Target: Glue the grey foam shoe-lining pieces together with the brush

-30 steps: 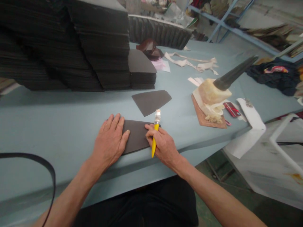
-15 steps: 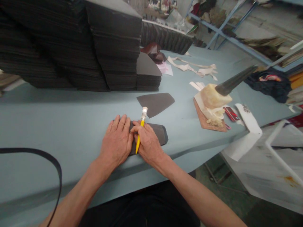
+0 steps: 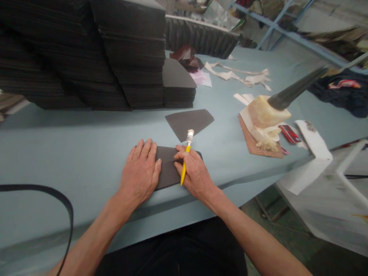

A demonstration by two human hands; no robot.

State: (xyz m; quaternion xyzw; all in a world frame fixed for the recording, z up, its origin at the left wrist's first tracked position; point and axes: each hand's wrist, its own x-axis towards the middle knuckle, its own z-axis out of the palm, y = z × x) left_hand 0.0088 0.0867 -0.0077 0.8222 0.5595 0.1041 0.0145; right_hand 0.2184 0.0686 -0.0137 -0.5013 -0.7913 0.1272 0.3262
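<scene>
A dark grey sheet piece (image 3: 168,168) lies near the table's front edge, under both hands. My left hand (image 3: 140,166) rests flat on its left part, fingers stretched out and holding nothing. Over the right end of the piece, my right hand (image 3: 197,168) is closed around a yellow-handled brush (image 3: 184,165), with its pale bristles pointing away from me. The fingers of that hand also touch the piece. Just beyond lies another dark sheet piece (image 3: 189,120), flat on the table.
Tall stacks of dark sheets (image 3: 129,57) stand at the back left, with a lower stack (image 3: 179,82) beside them. To the right is a yellowish block with a dark handle (image 3: 267,111) on a brown board (image 3: 247,142). A red box (image 3: 289,134) and white strip (image 3: 313,140) lie near it.
My right hand, with the brush in it, has slid to the right along the dark piece, uncovering its middle. My left hand has stayed about where it was.
</scene>
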